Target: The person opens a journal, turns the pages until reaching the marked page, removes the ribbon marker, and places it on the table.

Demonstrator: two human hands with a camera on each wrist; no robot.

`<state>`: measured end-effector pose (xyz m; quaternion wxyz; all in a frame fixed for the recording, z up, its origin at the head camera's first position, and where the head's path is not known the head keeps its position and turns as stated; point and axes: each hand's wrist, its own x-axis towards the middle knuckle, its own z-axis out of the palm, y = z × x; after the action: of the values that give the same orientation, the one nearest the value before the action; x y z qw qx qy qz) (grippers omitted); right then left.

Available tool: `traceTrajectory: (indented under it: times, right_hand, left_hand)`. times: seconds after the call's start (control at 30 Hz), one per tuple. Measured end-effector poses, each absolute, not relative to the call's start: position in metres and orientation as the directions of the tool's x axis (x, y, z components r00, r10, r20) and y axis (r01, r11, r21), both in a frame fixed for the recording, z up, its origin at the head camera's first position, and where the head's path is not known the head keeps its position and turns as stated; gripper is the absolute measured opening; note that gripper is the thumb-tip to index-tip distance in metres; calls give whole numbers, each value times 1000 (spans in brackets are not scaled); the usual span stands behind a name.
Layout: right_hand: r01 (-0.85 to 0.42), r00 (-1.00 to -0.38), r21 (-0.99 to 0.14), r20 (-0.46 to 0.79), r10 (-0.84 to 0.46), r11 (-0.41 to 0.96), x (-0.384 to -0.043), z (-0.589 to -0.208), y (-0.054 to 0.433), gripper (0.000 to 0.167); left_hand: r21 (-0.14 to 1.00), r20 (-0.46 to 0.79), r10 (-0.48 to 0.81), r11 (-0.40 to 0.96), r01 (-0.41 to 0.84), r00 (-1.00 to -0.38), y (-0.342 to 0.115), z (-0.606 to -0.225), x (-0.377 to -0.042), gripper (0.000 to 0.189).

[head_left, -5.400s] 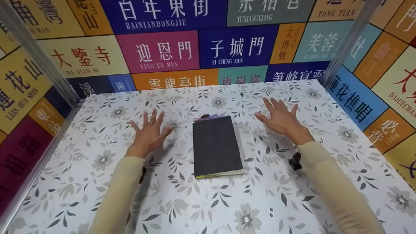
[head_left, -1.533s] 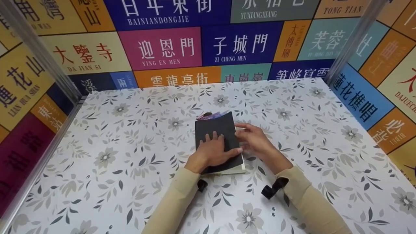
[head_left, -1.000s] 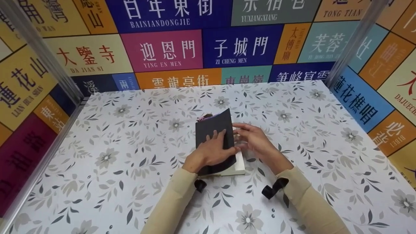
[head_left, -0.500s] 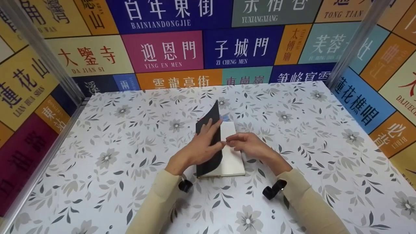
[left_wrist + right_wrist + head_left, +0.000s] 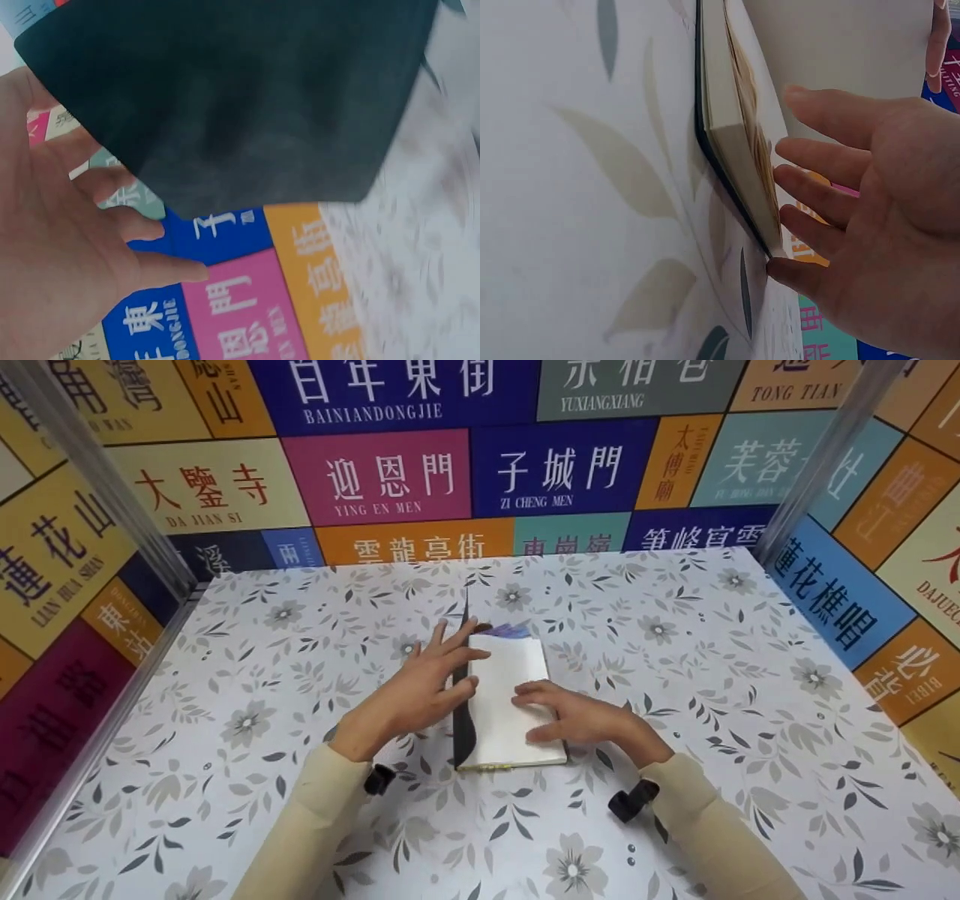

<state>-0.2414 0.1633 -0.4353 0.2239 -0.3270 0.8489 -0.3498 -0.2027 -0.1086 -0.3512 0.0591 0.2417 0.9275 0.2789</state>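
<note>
A book with a dark cover lies on the table, its white page [image 5: 510, 701] facing up. The flexible front cover [image 5: 463, 735] stands nearly on edge along the book's left side. My left hand [image 5: 416, 686] is at that cover with fingers spread, some fingertips reaching past its edge over the page. In the left wrist view the cover [image 5: 247, 97] hides some of those fingertips. My right hand [image 5: 577, 716] hangs over the right part of the page, fingers loosely extended. In the right wrist view its fingers [image 5: 814, 191] are beside the page block [image 5: 739, 157].
A purple-blue bit [image 5: 508, 630] sticks out at the book's top. The table [image 5: 187, 720] has a white cloth with grey flowers and leaves. Behind stands a wall of coloured name panels [image 5: 375, 476], with clear posts at both back corners.
From lying closed, the book's front cover has been lifted and swung left to nearly upright, baring the page. My left hand moved left with it; my right hand now sits lower over the page.
</note>
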Motion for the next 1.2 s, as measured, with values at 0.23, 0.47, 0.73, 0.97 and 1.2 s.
traceTrajectory:
  times: [0.23,0.47,0.73,0.97,1.2]
  right_hand:
    - [-412,-651,-673,-254,-715,614,-239,-432,166,76]
    - [-453,-668,-571,-291,-685,685,-232,-420,163,79]
    - [-446,-685,-499,-344,-642,743,-224,-415,159,84]
    - [-422,-705,-486,-355,-614,765,-224,-412,162,90]
    - [-410,-710,-487,-359,-605,771,-224,-413,160,89]
  left_hand:
    - [497,4,453,773,395,-892,-142,-342,-195,46]
    - [496,9,392,797,344,-920,-173,-352,-186,46]
    - [444,-87,351,851,279,-932,-194,-363,-177,49]
    - [376,-234,321,900,219,-918,-184,-389,-175,62]
    - [381,-332,348,900,213,-877,-159,-412,-187,74]
